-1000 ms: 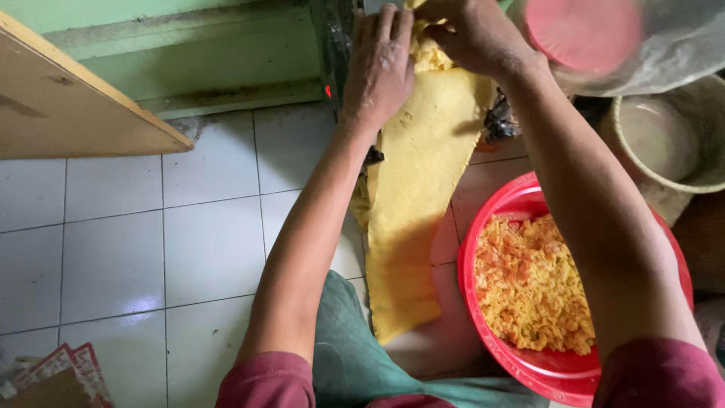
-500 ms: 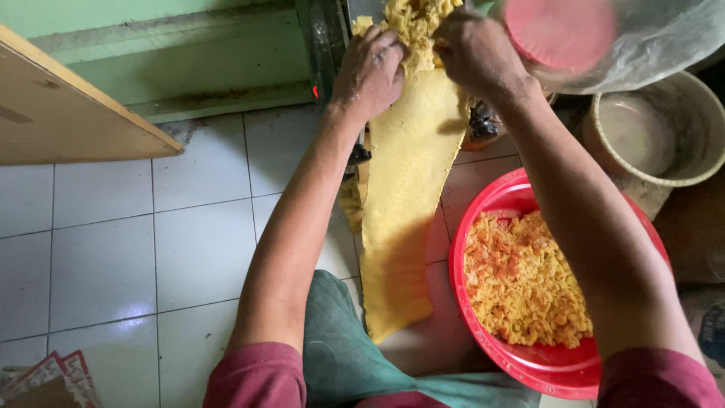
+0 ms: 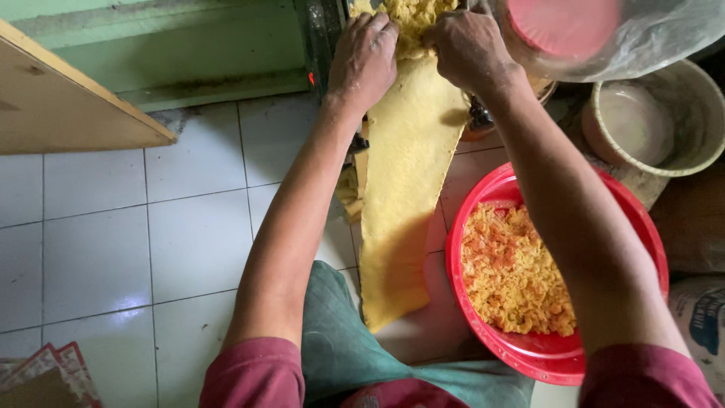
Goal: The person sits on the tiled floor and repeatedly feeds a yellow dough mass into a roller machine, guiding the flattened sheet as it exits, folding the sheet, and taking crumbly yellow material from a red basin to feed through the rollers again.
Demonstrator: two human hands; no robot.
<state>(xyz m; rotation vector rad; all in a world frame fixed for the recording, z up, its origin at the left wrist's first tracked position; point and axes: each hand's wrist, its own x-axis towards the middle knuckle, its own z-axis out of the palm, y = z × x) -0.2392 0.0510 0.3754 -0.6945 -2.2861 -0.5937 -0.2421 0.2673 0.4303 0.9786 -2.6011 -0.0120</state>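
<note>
**Two hands pressed on crumbly yellow dough at the head of a long sheet**

A long yellow dough sheet point(image 3: 404, 204) is seen hanging from the top edge of the view down toward the lap, its lower end lying just above a green cloth point(image 3: 343, 340) over the knees. At the sheet's upper end a heap of loose dough crumbs point(image 3: 411, 19) is piled, partly cut off by the frame.

The left hand point(image 3: 362, 57) is laid palm down on the left upper corner of the sheet, its fingers bent and pressed together into the crumbs. The right hand point(image 3: 468, 49) is placed at the right upper corner, its fingers curled and closed over the crumbs; whether anything is actually pinched cannot be told. Both hands touch the dough, and only a narrow strip of crumbs is left showing between them.

To the right of the sheet, under the right forearm, a red basin point(image 3: 468, 302) is set on the floor, holding yellow-orange crumbled dough point(image 3: 510, 276). Beyond it a pale round bucket point(image 3: 680, 155) is seen, and above that a clear plastic cover point(image 3: 664, 38) with a red lid point(image 3: 566, 26). A dark machine frame point(image 3: 321, 34) stands just left of the left hand. White floor tiles point(image 3: 113, 242) fill the left side, with a wooden board point(image 3: 53, 106) at the upper left corner.
</note>
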